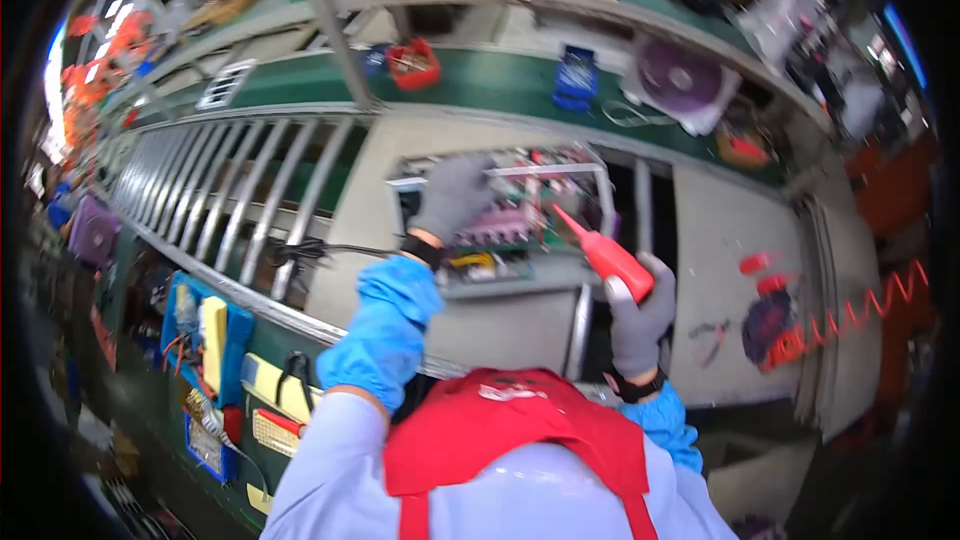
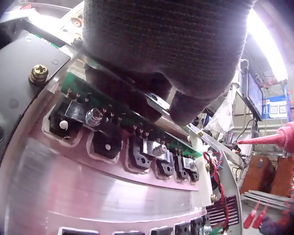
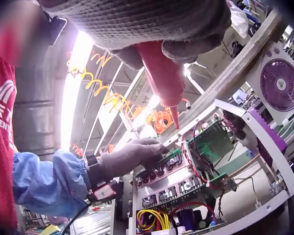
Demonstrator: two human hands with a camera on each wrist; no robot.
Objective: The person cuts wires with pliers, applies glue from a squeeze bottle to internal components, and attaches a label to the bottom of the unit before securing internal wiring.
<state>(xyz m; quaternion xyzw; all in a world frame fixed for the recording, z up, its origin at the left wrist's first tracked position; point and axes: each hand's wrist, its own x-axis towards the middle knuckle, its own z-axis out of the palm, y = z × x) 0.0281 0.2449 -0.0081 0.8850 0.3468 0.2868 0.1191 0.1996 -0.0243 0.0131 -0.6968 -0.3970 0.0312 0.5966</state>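
My right hand (image 1: 638, 325), in a grey knit glove, grips a red squeeze bottle (image 1: 617, 265) with a long tapered nozzle. The nozzle points up and left over an open metal electronics chassis (image 1: 606, 202); the right wrist view shows the bottle (image 3: 159, 73) tip-down above the board edge. My gloved left hand (image 1: 455, 198) lies over the chassis's left part. In the left wrist view, its fingers (image 2: 186, 105) reach down at the green circuit board (image 2: 122, 115), above a row of black transistors (image 2: 108, 146) on pink pads. Its fingertips are hidden.
A metal roller conveyor (image 1: 240, 195) runs off to the left. Pliers (image 1: 710, 340) and a power tool (image 1: 770, 330) with a red coiled cord lie right. Blue bins (image 1: 215, 325) stand at lower left. A purple fan (image 1: 680, 78) and a red bin (image 1: 412, 65) sit behind the chassis.
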